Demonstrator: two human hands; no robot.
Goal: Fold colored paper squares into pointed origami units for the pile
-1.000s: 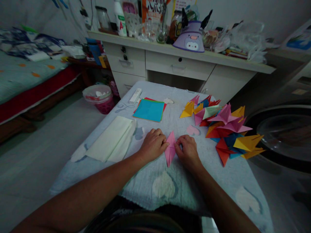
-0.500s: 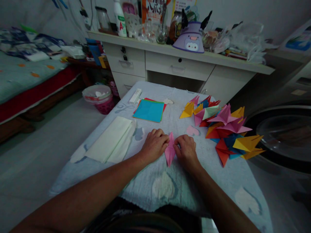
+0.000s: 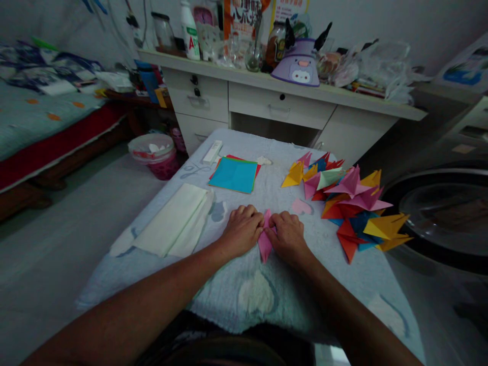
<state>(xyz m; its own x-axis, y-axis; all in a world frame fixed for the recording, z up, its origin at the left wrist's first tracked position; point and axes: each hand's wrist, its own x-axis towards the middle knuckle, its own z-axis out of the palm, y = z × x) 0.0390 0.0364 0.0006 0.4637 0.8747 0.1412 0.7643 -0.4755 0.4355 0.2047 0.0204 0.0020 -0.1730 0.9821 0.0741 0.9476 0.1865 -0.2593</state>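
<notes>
A pink folded origami paper, shaped like a narrow diamond, lies on the cloth-covered table in front of me. My left hand is closed at its left edge, fingers curled and pressing on it. From the other side my right hand is closed on it too, with the thumb across its middle. Both hands partly hide the paper's centre. Farther off lies a stack of coloured square sheets, blue on top. Several folded paper cranes in pink, yellow, red and blue are heaped to the right.
A folded white cloth lies on the table's left, with a small white box behind it. Beyond the table stands a white cabinet crowded with jars and bags. A pink bin is on the floor, and a round-doored machine stands at right.
My right hand has moved left onto the pink paper, its thumb now over the middle. The left hand has stayed nearly in place. The paper looks narrower between the hands.
</notes>
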